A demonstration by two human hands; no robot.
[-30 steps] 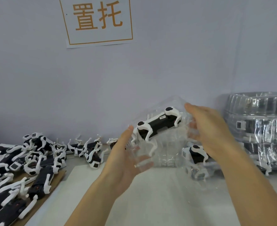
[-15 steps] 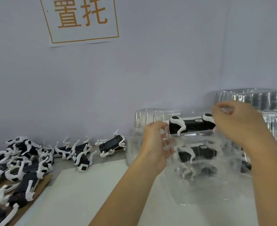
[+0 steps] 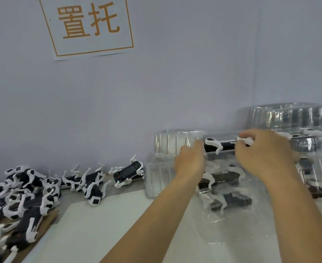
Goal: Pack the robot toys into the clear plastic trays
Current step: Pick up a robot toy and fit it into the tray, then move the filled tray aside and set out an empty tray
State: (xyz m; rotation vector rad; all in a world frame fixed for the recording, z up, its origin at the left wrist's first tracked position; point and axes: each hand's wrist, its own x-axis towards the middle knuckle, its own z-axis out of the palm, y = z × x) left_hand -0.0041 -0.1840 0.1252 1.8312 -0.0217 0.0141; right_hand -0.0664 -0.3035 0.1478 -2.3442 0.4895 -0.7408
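A black-and-white robot toy (image 3: pixel 220 145) lies in a clear plastic tray (image 3: pixel 177 143), which sits on top of a stack of filled trays (image 3: pixel 224 180) by the wall. My left hand (image 3: pixel 190 161) grips the tray's front edge near the toy's left end, fingers curled. Curled over the tray's right end, at the toy's white hip, is my right hand (image 3: pixel 264 153). Two more toys show through the trays below, partly hidden by my hands.
A pile of loose robot toys (image 3: pixel 23 196) covers the table's left side, and more toys (image 3: pixel 128 173) lie along the wall. Taller stacks of clear trays (image 3: pixel 289 116) stand at the back right. A white mat (image 3: pixel 99 224) lies in front of me. A paper sign (image 3: pixel 90 25) hangs on the wall.
Both hands carried the tray with the toy from mid-air to the right and lowered it level onto the stack. The toy has turned from tilted to horizontal.
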